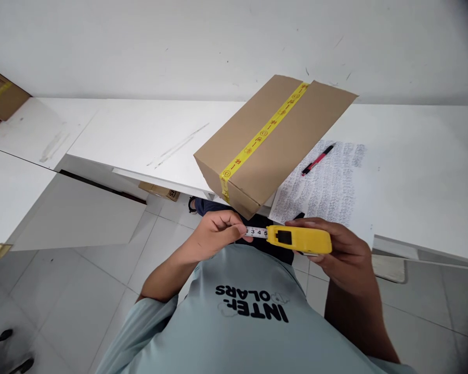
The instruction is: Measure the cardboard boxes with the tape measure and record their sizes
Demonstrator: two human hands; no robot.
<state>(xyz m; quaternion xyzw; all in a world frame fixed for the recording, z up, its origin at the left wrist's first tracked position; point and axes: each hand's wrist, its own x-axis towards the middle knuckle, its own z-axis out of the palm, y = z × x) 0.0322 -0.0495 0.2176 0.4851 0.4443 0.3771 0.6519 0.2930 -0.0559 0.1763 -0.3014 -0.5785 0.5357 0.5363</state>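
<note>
My right hand point(341, 249) grips the yellow case of a tape measure point(308, 240) in front of my body. A short length of white blade point(256, 232) sticks out to the left, with the numbers 3, 4 and 5 showing. My left hand point(222, 234) pinches the blade's free end between thumb and fingers, which hide the tip. Just beyond my hands, a taped cardboard box point(292, 140) lies at an angle on the white table, one corner at the front edge. Yellow printed tape point(263, 134) runs along its top.
Right of the box lie handwritten sheets point(335, 192) with a red and black pen point(317, 160) on them. A dark object point(298, 216) rests by their front edge. More cardboard boxes point(3, 96) stand at the far left. The white table point(425, 176) runs along a wall.
</note>
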